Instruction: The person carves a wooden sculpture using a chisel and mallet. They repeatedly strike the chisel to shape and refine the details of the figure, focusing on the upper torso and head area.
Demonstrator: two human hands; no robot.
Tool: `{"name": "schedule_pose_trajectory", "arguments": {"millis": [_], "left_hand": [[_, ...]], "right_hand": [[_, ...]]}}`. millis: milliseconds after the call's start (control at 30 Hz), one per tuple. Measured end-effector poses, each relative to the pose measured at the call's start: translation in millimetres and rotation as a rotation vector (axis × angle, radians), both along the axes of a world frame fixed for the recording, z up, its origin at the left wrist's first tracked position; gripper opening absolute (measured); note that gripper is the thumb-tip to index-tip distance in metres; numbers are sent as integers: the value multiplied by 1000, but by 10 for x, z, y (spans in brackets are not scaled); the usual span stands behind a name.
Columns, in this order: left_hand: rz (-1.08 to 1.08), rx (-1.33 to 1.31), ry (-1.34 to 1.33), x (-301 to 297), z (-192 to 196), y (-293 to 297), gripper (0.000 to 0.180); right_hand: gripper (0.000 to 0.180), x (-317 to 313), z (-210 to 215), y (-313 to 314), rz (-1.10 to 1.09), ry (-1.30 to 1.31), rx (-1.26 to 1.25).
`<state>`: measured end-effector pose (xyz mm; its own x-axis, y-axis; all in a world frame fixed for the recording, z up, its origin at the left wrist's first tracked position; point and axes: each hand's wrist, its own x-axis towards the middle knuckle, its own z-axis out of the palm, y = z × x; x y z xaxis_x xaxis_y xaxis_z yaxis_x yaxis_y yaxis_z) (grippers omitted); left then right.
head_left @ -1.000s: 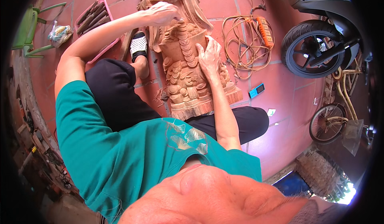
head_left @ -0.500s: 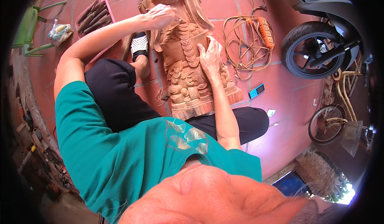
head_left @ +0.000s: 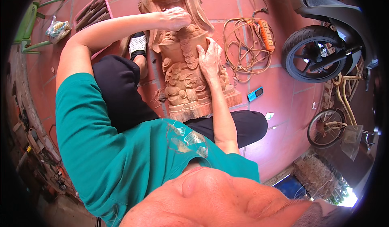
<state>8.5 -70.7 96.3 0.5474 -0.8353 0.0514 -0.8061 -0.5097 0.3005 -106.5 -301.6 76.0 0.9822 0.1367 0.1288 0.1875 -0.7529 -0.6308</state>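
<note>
A carved wooden statue point(head_left: 182, 77) lies on the tiled floor in front of me, its flat base toward my lap and its upper part pointing away. Over its middle, my left hand point(head_left: 176, 19) is closed, with fingers curled down against the carving. Whatever it may hold is hidden under the fingers. On the statue's right side rests my right hand point(head_left: 210, 59), thumb apart and fingers stretched along the wood. Between both hands runs a raised column of overlapping coin-like discs point(head_left: 189, 48).
To the left is a pink basket point(head_left: 108, 5) of dark tools, beside a tied plastic bag point(head_left: 58, 31) and green chair point(head_left: 27, 26). Right of the statue lie an orange power strip point(head_left: 265, 35) with coiled cord and a blue phone point(head_left: 255, 94). A motorbike wheel point(head_left: 312, 54) stands farther right.
My left hand has moved rightward across the statue, nearer the column of discs. My right hand stays on the statue's side. The whole view has shifted slightly.
</note>
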Motion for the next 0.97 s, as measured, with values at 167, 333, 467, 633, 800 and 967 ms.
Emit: {"name": "schedule_pose_trajectory", "arguments": {"millis": [167, 333, 467, 633, 800, 967], "left_hand": [[121, 268, 94, -41, 312, 41, 7], [249, 152, 100, 81, 165, 46, 10], [176, 242, 23, 8, -5, -173, 9], [122, 68, -7, -184, 56, 67, 10], [444, 32, 190, -115, -79, 440, 12], [451, 56, 164, 60, -254, 315, 20]], "right_hand": [[50, -26, 37, -4, -10, 16, -5], [50, -20, 60, 17, -9, -3, -25], [50, -7, 57, 2, -3, -8, -23], [50, -9, 26, -17, 4, -10, -30], [49, -1, 14, 6, 7, -9, -12], [50, -13, 36, 8, -6, 57, 12]]}}
